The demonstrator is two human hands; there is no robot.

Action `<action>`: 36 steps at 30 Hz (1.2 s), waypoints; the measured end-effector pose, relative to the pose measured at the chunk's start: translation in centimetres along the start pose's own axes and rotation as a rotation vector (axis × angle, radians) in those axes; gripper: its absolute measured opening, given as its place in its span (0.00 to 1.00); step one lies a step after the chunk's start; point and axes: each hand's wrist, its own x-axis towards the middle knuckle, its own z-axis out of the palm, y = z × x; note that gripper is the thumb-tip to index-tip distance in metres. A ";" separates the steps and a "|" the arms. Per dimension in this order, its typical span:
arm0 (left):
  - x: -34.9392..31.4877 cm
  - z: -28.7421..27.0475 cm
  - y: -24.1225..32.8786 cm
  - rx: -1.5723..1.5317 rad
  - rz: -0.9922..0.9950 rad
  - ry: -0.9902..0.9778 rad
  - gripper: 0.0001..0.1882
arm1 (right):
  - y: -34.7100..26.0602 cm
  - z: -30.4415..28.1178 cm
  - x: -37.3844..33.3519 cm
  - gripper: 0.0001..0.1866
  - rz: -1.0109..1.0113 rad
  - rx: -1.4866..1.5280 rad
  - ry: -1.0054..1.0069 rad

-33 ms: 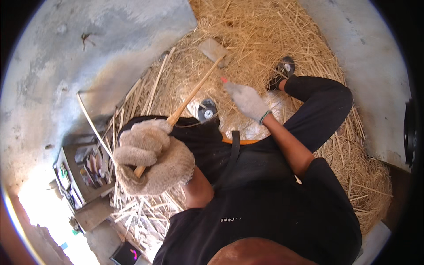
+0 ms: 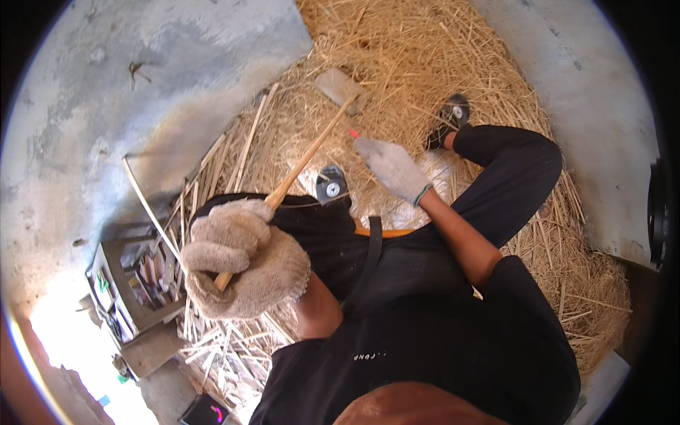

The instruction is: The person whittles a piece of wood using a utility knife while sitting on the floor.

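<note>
My left hand (image 2: pixel 244 258), in a thick beige knitted glove, is closed around a slim, pale wooden stick (image 2: pixel 309 154). The stick slants up and to the right, its far end over the straw, and a short butt shows below my fingers. My right hand (image 2: pixel 395 170), in a light glove with a green cuff, is closed to the right of the stick. A small red end (image 2: pixel 353 132) sticks out past its fingers; the rest of that object is hidden in the glove. A thin strand curves between the stick and my shoe.
Loose straw and shavings (image 2: pixel 425 57) cover the floor around my bent legs. A flat grey block (image 2: pixel 340 88) lies beyond the stick's tip. Long split strips (image 2: pixel 251 134) lean along the left wall. A cluttered box (image 2: pixel 138 276) stands at left; a grey wall (image 2: pixel 588 92) rises at right.
</note>
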 end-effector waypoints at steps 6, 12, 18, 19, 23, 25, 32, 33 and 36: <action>1.1 -2.7 0.0 -0.084 -0.052 -0.158 0.20 | -8.6 -4.0 -2.2 0.30 0.129 0.470 0.066; 1.1 -1.3 0.0 -0.034 -0.029 -0.143 0.20 | -10.0 -0.2 -2.4 0.18 -0.154 0.394 0.020; 0.8 -0.5 -0.2 -0.059 -0.066 -0.263 0.20 | 4.9 1.4 0.7 0.21 0.497 -0.211 -0.262; 0.8 -0.7 -0.1 -0.051 -0.052 -0.286 0.20 | 4.6 1.7 1.3 0.20 0.267 -0.205 -0.110; 1.6 -3.7 -0.1 -0.126 0.013 -0.246 0.23 | -4.8 -1.5 -0.1 0.16 -0.360 -0.114 0.075; 1.3 -2.6 -0.4 -0.030 0.042 0.036 0.22 | -8.4 -2.2 -1.2 0.13 -0.290 0.239 -0.007; 1.0 -2.7 -0.1 0.033 0.094 -0.005 0.23 | -9.5 1.2 -0.9 0.16 -0.035 0.279 -0.083; 1.1 -2.6 -0.1 -0.011 0.078 -0.025 0.24 | -8.9 1.0 -0.1 0.21 -0.153 -0.018 -0.093; 1.8 -3.5 -0.7 -0.155 0.022 -0.269 0.25 | -1.0 0.9 1.6 0.30 0.252 -0.068 -0.190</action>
